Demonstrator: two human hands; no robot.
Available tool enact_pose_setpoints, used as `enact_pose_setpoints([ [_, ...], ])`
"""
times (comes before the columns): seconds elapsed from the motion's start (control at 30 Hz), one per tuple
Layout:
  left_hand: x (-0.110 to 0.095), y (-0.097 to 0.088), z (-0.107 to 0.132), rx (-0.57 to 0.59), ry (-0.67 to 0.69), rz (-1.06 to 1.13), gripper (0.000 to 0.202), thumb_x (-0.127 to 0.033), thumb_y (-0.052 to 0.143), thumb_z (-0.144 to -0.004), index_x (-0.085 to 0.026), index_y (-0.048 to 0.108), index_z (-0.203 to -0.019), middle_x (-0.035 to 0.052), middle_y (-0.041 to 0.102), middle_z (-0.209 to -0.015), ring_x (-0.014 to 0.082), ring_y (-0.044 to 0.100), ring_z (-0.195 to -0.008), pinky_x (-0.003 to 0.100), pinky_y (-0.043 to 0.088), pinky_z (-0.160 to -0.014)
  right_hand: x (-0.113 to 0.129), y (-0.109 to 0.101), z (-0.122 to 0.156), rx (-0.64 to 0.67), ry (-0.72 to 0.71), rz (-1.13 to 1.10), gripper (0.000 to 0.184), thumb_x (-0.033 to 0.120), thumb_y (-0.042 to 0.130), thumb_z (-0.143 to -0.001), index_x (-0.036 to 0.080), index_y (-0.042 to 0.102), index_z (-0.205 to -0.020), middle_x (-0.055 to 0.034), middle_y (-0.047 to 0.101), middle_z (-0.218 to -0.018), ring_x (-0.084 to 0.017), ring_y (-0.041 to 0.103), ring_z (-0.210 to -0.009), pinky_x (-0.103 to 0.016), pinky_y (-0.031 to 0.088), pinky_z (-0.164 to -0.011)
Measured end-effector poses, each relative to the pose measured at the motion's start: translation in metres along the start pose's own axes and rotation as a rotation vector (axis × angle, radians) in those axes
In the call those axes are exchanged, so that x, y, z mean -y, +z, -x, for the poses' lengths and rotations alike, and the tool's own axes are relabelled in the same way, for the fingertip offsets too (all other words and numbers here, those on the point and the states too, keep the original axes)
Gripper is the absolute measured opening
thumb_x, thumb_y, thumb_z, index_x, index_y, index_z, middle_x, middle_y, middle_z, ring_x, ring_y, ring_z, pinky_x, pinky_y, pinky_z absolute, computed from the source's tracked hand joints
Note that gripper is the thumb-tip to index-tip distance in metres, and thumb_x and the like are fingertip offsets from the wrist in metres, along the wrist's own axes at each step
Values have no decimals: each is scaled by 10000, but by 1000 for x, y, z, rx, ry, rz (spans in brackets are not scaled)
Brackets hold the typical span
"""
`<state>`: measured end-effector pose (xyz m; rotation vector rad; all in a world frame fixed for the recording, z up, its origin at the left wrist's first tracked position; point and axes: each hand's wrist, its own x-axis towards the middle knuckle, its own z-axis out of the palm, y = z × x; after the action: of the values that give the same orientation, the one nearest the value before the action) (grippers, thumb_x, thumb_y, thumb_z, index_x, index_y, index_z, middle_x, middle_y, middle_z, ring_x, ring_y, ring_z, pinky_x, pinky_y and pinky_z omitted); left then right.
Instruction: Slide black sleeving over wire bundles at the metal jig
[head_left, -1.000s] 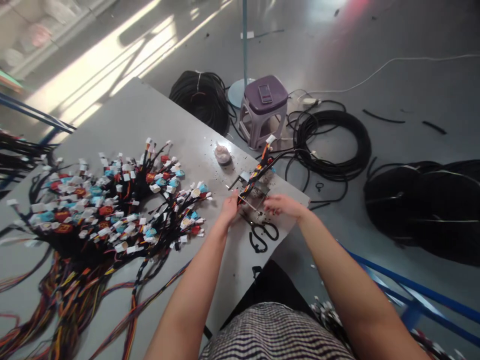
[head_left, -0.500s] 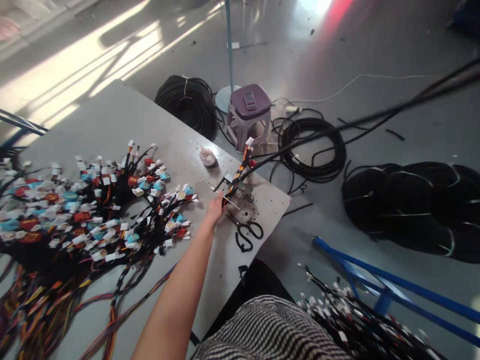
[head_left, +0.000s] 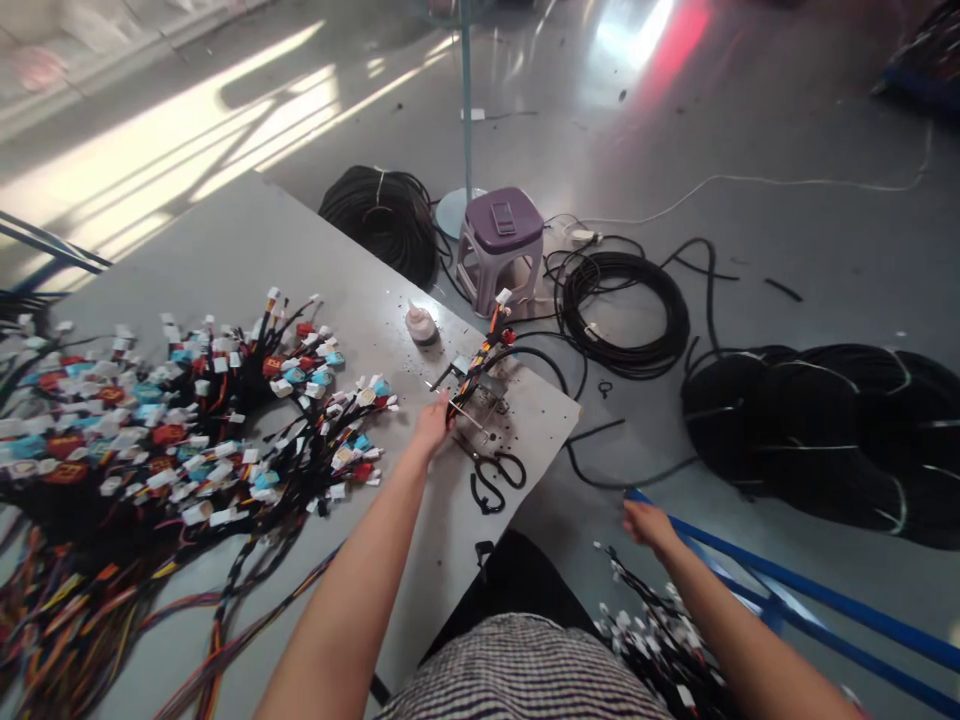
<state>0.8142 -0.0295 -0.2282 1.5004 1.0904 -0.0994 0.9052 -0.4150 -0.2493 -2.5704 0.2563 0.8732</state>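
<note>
My left hand [head_left: 432, 424] is closed round a wire harness [head_left: 480, 362] near the table corner. The harness has black, orange and red wires with a white connector at its far end. A black tube [head_left: 541, 353] arches from beside the harness over the table edge. Close to my left hand are black-handled scissors [head_left: 498, 474] and a small metal fixture with a thin rod [head_left: 468, 414]. My right hand [head_left: 646, 522] hangs off the table by the blue rail, its fingers curled; what they hold, if anything, is hidden.
Many harnesses with white, blue and red connectors [head_left: 217, 450] cover the table's left [head_left: 195, 240]. A small bottle [head_left: 421, 326] stands behind the fixture. Beyond the edge are a purple stool [head_left: 504, 220], black tube coils [head_left: 626, 315], [head_left: 810, 440] and a blue rail [head_left: 825, 605].
My right hand has come into view at the lower right. The black tube, stretched toward the upper right before, now droops to the floor. My left hand stays on the harness.
</note>
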Motion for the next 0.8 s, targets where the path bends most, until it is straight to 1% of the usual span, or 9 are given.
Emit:
enact_pose_setpoints([
  [0.1, -1, 0, 2, 0, -24, 19, 594, -581, 300, -922, -195, 422, -488, -3, 384, -425, 99, 312, -390, 251, 255, -438, 90, 9, -48, -34, -319, -29, 277, 394, 452, -749, 216, 647, -832, -101, 684, -917, -244, 642, -899, -377, 508, -843],
  [0.17, -2, 1, 3, -4, -50, 23, 597, -582, 309, -926, -188, 456, -503, -3, 382, -427, 100, 316, -392, 252, 252, -437, 163, 12, -68, -110, -787, 23, 360, 352, 433, -798, 180, 669, -1007, -117, 667, -1030, -241, 614, -953, -382, 475, -897],
  [0.23, -3, 1, 4, 1, -72, 37, 606, -578, 309, -933, -174, 504, -525, -3, 390, -426, 98, 324, -392, 247, 250, -433, 227, 17, -74, -136, -1158, 154, 381, 297, 452, -821, 149, 661, -1104, -127, 644, -1088, -252, 578, -1022, -386, 438, -930],
  [0.33, -4, 3, 4, 19, -90, 92, 621, -593, 322, -928, -151, 575, -572, -6, 408, -422, 93, 318, -381, 239, 246, -422, 285, 31, -75, -52, -1436, 484, 372, 235, 522, -797, 99, 663, -1114, -157, 624, -1126, -289, 532, -1083, -407, 381, -974],
  [0.4, -3, 2, 4, 22, -82, 113, 635, -610, 341, -917, -140, 597, -576, -8, 405, -405, 94, 320, -371, 238, 244, -416, 301, 40, -78, 46, -1481, 676, 384, 211, 538, -796, 60, 653, -1129, -182, 620, -1127, -292, 530, -1084, -390, 370, -978],
  [0.5, 1, -2, 4, 64, -76, 142, 663, -643, 344, -901, -128, 608, -578, 9, 454, -419, 95, 344, -378, 231, 248, -415, 310, 48, -84, 144, -1397, 884, 343, 212, 524, -817, 53, 670, -1083, -185, 648, -1056, -276, 576, -1007, -341, 417, -872],
  [0.63, 7, -7, 4, 249, -72, 220, 736, -704, 226, -892, -124, 633, -690, 42, 586, -559, 85, 335, -392, 230, 246, -417, 320, 59, -80, 165, -1296, 1076, 247, 232, 521, -836, 118, 719, -930, -156, 683, -955, -267, 622, -898, -311, 423, -740],
  [0.7, 10, -5, 2, 295, -24, 159, 749, -710, 166, -891, -146, 589, -639, 24, 520, -503, 96, 323, -395, 243, 256, -431, 324, 65, -75, 203, -1312, 1138, 236, 157, 500, -824, 116, 726, -882, -168, 685, -944, -271, 628, -904, -317, 422, -742],
  [0.8, 17, 1, 3, 215, 152, 22, 642, -704, 246, -879, -195, 459, -551, -14, 378, -470, 120, 340, -467, 258, 291, -492, 326, 71, -71, 267, -1332, 1036, 206, 103, 508, -778, 115, 714, -772, -174, 683, -892, -268, 628, -880, -328, 427, -759],
])
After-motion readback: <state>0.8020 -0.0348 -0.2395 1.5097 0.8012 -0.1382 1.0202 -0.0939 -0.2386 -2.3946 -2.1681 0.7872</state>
